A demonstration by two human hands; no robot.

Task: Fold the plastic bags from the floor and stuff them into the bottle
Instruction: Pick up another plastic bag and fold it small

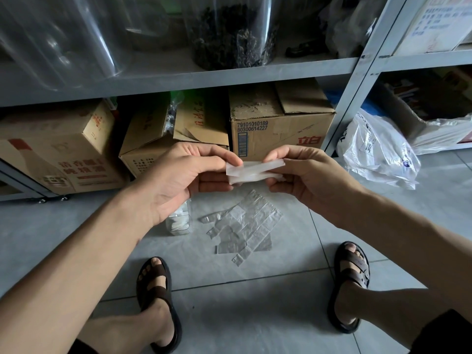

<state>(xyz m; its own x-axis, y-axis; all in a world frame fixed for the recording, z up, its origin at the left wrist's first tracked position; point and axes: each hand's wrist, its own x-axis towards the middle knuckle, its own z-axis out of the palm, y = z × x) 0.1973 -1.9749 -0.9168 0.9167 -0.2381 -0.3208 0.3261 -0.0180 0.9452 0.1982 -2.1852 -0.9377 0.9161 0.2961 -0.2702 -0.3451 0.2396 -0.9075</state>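
A clear plastic bag, folded into a narrow white strip (252, 171), hangs in the air between my hands. My left hand (184, 175) pinches its left end and my right hand (304, 175) pinches its right end. Below them several flat clear plastic bags (245, 226) lie spread on the grey floor tiles. A clear bottle (180, 221) with folded white bags inside stands on the floor under my left wrist, which partly hides it.
Cardboard boxes (278, 129) fill the bottom of a grey metal shelf (178, 77) straight ahead. A crumpled white plastic bag (378, 149) lies on the floor at the right. My sandalled feet (158, 297) rest on the tiles near the flat bags.
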